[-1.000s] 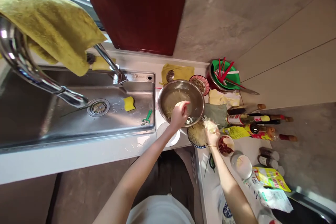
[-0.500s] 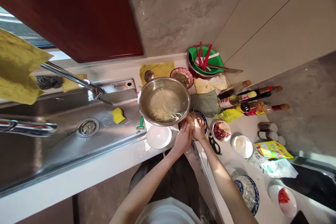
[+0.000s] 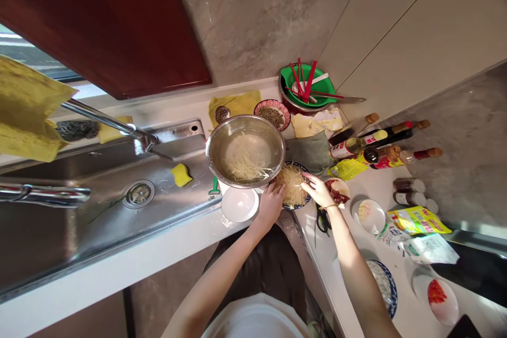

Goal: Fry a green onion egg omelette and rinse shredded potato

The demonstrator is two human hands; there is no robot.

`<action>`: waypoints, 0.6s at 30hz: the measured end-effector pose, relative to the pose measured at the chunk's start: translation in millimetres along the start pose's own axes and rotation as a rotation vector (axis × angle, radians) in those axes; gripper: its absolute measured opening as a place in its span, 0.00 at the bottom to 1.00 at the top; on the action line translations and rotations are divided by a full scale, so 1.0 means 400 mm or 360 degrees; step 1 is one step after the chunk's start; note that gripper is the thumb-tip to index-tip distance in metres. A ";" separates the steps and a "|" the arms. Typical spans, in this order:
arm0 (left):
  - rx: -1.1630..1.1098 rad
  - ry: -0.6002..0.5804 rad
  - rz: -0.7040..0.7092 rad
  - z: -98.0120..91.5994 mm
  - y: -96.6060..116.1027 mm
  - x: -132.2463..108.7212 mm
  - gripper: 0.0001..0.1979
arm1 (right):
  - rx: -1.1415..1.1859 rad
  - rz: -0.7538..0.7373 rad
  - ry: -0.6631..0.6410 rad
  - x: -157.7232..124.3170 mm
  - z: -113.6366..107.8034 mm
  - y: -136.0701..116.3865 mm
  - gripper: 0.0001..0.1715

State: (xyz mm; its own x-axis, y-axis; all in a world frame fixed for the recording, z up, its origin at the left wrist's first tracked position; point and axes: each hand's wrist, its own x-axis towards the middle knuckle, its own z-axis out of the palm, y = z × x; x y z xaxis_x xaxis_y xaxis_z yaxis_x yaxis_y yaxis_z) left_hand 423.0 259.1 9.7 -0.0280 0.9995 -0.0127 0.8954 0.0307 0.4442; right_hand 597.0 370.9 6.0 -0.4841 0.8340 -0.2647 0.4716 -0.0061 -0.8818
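Fingers of the left hand [image 3: 271,203] clasp the plate [image 3: 301,167], those of the right hand [image 3: 319,191] lie open on its shreds [image 3: 292,184].

The left hand [image 3: 271,203], which was dipping into the steel bowl [image 3: 216,148] a second ago and then pressing beside the other hand over the plate [image 3: 303,204], is now resting at the plate's near left edge, clear of the bowl. The right hand [image 3: 319,191] is no longer lifting a bunch of shreds above the plate. Its grip is lying loose, fingers spreading on the right side of the heap of pale shreds [image 3: 291,185], just beside the small bowl of red bits [image 3: 346,190]. With the hands drawing apart, the heap is showing uncovered and fuller. The view is swinging right, bringing in more of the counter [image 3: 322,261] and pushing the sink [image 3: 79,222] left.
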 end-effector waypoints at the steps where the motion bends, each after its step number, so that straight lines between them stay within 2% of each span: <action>1: 0.0012 0.0004 0.0036 -0.007 0.002 0.001 0.19 | -0.0069 -0.0007 0.0071 -0.003 -0.002 -0.011 0.25; 5: 0.0005 0.0083 0.0113 -0.043 0.034 0.009 0.12 | -0.0762 -0.0124 0.0130 -0.027 -0.004 -0.066 0.18; 8: -0.0086 0.0227 0.0054 -0.087 0.041 0.002 0.10 | -0.1169 -0.0181 0.0154 -0.044 -0.013 -0.112 0.24; 10: -0.0195 0.0379 -0.0029 -0.126 0.020 -0.010 0.10 | -0.1290 -0.0295 0.0227 -0.039 -0.016 -0.148 0.27; 12: -0.0324 0.0547 -0.0134 -0.171 -0.026 -0.023 0.09 | -0.1289 -0.0475 0.0237 -0.012 -0.005 -0.194 0.26; 14: -0.0446 0.0700 -0.0272 -0.215 -0.093 -0.029 0.09 | -0.1185 -0.0665 0.0147 0.046 0.031 -0.246 0.23; 16: -0.0569 0.0800 -0.0437 -0.252 -0.170 -0.017 0.09 | -0.1093 -0.0780 -0.0049 0.137 0.093 -0.294 0.20; 18: -0.0741 0.0816 -0.0572 -0.276 -0.246 0.019 0.10 | -0.1145 -0.0720 -0.0285 0.248 0.177 -0.329 0.13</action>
State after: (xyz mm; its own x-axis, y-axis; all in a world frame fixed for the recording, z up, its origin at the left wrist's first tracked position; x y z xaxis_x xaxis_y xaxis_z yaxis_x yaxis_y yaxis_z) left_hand 285.8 263.3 64.8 -0.5845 0.7995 0.1384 0.5169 0.2355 0.8230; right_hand 434.9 415.2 68.1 -0.8179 0.5723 -0.0592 0.5280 0.7057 -0.4724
